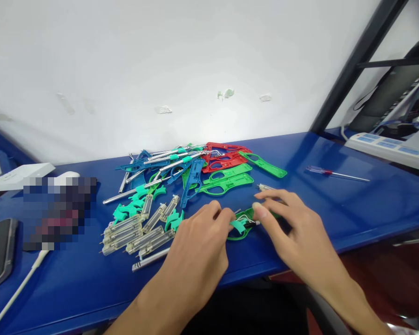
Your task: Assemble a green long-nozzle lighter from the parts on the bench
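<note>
Near the table's front edge lies a green lighter handle half [236,235], partly hidden by both hands. A teal trigger [238,226], white wires [245,217] and a small black part [252,224] sit in it. My left hand [204,237] is closed with its fingertips at the handle's left end. A silver lighter tube [150,258] runs under that hand. My right hand [293,221] curls over the right end, thumb and fingers closed on the handle. Just past its fingertips shows the tip of a clear fuel tank [263,187].
To the left lie several clear fuel tanks [153,239] and teal triggers [125,211]. Behind are silver tubes, blue halves [192,181], red halves [226,163] and green halves [230,181]. A screwdriver [335,173], power strip [391,146], phone [0,251] and cable [17,293] flank them.
</note>
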{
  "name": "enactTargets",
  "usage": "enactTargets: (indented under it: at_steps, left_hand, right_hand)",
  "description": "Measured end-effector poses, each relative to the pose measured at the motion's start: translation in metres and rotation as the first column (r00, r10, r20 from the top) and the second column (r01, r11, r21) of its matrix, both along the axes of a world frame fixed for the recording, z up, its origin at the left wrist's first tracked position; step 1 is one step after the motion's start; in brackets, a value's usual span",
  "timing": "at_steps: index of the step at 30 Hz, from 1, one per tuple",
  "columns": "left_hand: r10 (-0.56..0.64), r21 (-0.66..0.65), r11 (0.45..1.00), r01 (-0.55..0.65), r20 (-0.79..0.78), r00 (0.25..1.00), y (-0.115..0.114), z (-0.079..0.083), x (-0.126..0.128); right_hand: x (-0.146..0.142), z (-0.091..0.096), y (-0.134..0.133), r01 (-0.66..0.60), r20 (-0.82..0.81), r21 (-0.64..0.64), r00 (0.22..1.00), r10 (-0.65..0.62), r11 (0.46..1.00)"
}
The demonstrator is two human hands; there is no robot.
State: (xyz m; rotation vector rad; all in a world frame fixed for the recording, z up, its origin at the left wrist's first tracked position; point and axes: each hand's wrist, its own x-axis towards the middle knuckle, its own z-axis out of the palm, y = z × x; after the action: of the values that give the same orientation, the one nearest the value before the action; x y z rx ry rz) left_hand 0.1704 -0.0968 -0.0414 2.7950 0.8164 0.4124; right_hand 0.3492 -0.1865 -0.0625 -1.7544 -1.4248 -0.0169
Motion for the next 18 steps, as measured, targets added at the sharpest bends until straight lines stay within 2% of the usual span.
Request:
enactTargets:
  at_steps: [4,11,18]
  left_hand:
    - [0.004,0.012,1.000,-0.003,-0.021,1.000,0.0005,0.0000,-0.0005]
    - [0.018,-0.005,1.000,-0.019,-0.032,0.999,0.0013,-0.0003,0.0002]
    - [0.039,-0.032,0.999,-0.038,0.009,0.999,0.0014,0.0000,-0.0008]
  right_hand:
    - [-0.0009,0.0008,0.0003,-0.044,0.065,-0.042,0.997,0.046,0.998]
    - [0.0005,0.0034,-0.0004,-0.121,0.017,-0.109,0.992,0.123,0.987]
    - [-0.0004,0.0038,-0.0004,-0.128,0.034,-0.174,0.990,0.136,0.976]
